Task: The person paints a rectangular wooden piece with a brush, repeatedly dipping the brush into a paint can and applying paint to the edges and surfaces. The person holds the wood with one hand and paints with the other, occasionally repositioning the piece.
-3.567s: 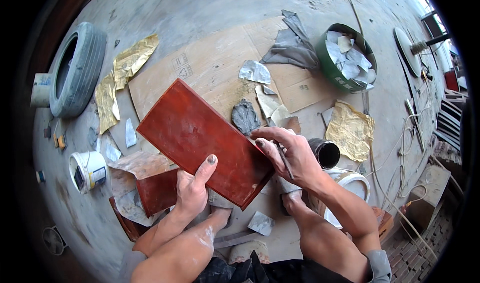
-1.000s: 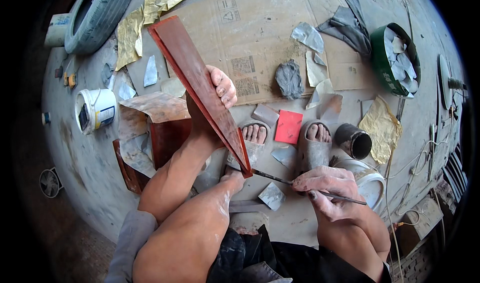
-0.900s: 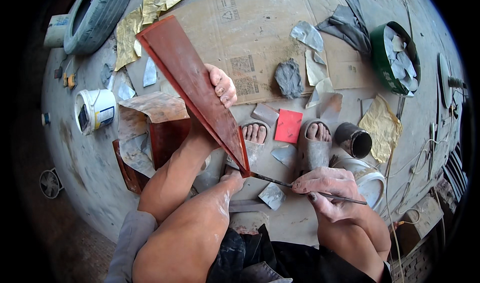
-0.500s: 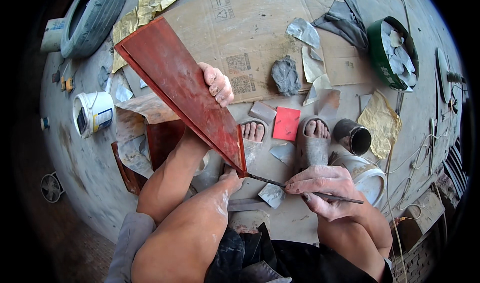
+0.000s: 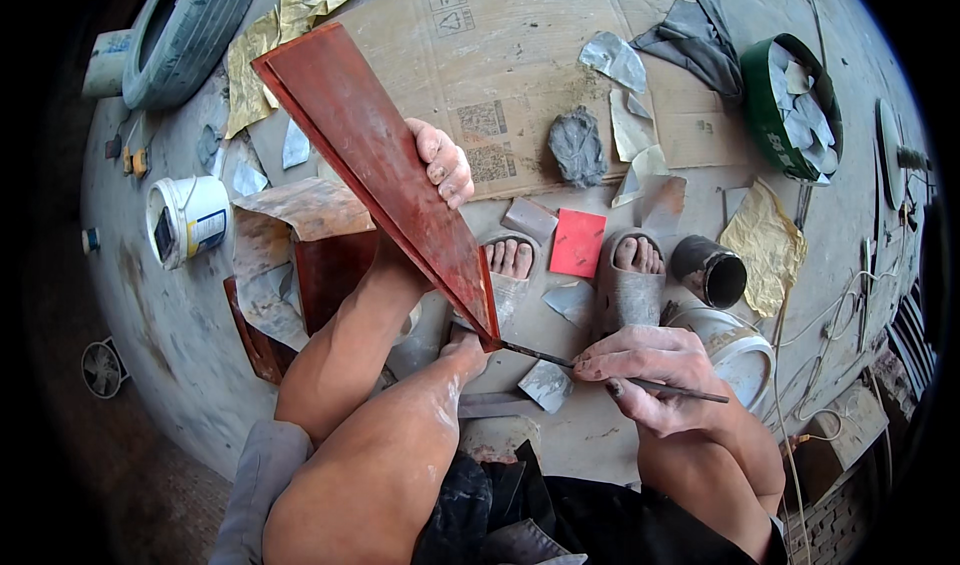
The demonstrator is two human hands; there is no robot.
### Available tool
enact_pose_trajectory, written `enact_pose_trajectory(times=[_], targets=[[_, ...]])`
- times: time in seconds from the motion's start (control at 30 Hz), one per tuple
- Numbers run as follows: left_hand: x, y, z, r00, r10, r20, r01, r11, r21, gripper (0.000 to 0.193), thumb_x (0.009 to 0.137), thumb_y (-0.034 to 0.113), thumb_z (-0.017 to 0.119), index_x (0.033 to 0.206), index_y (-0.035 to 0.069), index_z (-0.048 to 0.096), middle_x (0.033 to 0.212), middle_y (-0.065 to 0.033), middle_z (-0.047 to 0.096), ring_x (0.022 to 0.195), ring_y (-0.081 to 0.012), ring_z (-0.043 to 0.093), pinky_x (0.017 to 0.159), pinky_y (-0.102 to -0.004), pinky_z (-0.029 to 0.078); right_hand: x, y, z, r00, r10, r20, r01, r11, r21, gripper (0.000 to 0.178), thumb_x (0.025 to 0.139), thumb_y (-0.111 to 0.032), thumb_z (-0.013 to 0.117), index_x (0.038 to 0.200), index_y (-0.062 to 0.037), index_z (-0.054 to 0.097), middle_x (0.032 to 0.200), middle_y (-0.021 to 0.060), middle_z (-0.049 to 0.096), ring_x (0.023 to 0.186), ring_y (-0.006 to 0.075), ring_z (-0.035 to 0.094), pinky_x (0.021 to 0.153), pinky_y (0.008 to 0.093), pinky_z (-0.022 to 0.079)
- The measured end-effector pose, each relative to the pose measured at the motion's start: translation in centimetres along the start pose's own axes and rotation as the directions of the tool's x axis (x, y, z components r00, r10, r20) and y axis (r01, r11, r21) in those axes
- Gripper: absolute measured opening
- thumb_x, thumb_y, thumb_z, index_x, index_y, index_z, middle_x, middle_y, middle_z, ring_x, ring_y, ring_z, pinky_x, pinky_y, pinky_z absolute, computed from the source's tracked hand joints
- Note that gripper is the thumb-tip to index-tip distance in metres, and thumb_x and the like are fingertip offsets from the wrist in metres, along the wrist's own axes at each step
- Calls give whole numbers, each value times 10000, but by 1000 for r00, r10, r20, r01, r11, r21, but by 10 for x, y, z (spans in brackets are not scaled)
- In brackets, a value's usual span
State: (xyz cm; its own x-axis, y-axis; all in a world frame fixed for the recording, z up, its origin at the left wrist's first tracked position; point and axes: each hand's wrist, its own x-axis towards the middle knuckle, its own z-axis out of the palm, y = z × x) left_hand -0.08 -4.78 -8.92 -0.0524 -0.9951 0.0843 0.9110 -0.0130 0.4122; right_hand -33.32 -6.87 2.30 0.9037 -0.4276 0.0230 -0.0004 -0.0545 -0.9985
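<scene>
My left hand (image 5: 443, 165) grips a long reddish-brown wooden panel (image 5: 375, 155), its fingers curled over the right edge and its thumb hidden behind. The panel slants from upper left down to a narrow end, with a raised lip along its left side and another across that end. My right hand (image 5: 650, 370) pinches a thin dark rod (image 5: 675, 391) like a pen. The rod's far tip meets the panel's lower corner; its exact kind is unclear. My left forearm passes beneath the panel, beside my knee.
Between my sandalled feet lies a red square sheet (image 5: 577, 242). A dark cup (image 5: 722, 275) and a white lidded bucket (image 5: 745, 365) stand at right. Farther off are a green tub (image 5: 770, 115) of scraps, flattened cardboard (image 5: 530, 55), a tyre (image 5: 195, 45) and a white pail (image 5: 190, 220).
The panel and my left hand have shifted slightly right in view, the panel's wide end most. My right hand keeps its pinch on the rod, nearly still.
</scene>
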Motion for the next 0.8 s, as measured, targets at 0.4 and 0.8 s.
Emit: enact_pose_trajectory(times=[0.4,0.8], targets=[[-8,-7,6,987,69,-149,-63,997,42,287,983,334,562,941,52,594,740,-72,542,634,-213,522,551,-344,471,-1,1,-1,1000,25,-2,-25,1000,13,249,851,37,601,1082,11,690,1041,172,718,929,330,710,815,378,572],[-9,-3,45,778,196,-597,-26,959,281,214,998,261,490,884,84,528,713,-32,485,594,-177,482,507,-305,440,-7,-16,-4,999,46,-25,-48,996,-79,226,874,12,577,1074,5,682,1026,168,722,910,322,719,805,376,582]])
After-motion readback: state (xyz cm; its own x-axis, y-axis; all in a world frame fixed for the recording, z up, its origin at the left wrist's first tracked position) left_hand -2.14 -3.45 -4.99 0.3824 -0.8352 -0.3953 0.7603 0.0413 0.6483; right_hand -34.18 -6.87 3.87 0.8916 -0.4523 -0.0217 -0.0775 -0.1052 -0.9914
